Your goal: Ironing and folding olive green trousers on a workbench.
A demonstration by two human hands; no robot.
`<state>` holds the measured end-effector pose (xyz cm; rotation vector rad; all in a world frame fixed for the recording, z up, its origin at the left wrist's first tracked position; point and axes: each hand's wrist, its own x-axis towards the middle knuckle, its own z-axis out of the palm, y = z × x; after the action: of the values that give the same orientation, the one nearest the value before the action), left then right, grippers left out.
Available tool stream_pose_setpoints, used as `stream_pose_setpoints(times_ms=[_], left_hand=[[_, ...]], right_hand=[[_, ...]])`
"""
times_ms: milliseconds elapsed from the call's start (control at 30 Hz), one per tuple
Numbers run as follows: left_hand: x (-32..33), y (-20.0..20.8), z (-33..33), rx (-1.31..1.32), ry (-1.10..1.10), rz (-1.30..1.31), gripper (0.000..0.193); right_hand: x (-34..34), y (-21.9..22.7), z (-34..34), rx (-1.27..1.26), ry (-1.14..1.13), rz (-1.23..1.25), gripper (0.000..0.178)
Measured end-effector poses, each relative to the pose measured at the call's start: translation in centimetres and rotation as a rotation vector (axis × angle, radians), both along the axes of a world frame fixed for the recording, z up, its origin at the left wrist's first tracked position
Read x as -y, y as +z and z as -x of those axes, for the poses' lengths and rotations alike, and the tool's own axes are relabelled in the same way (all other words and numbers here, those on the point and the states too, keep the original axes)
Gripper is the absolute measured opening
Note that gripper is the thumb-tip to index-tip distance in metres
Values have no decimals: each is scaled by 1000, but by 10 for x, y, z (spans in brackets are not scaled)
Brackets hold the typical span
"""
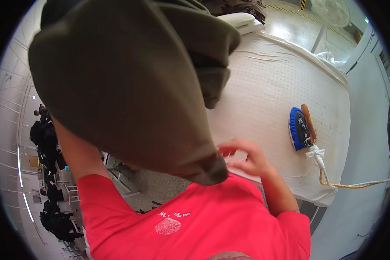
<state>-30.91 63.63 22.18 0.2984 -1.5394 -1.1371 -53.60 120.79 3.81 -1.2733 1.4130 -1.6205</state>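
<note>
The dark olive cloth [125,91] is held up before the person's chest, partly over the pale-covered desk [268,86]. Handling it well probably means keeping the folds loose and steadying its drooping lower corner. Just beside that corner, the right hand [250,157] is open, thumb and fingers curved apart; contact is unclear. The left forearm [76,151] reaches up behind the cloth, hiding the left hand, so its grip cannot be told.

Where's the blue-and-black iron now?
Head view, right side: the iron lies on the white cloth-covered table, to the right of the person's right hand.
</note>
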Motion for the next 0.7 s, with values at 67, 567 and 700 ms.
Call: stream_pose_setpoints(times_ms=[67,567,700], left_hand=[[-49,-40,-45,7,-73,-243,70],[-211,-234,-83,350,-205,-957,40],[-108,-142,-125,-12,-280,-759,40]], right_hand=[[8,-65,21,268,-323,-72,50],[24,-147,136,-563,-651,-458,25],[36,6,126,-300,-812,-62,21]])
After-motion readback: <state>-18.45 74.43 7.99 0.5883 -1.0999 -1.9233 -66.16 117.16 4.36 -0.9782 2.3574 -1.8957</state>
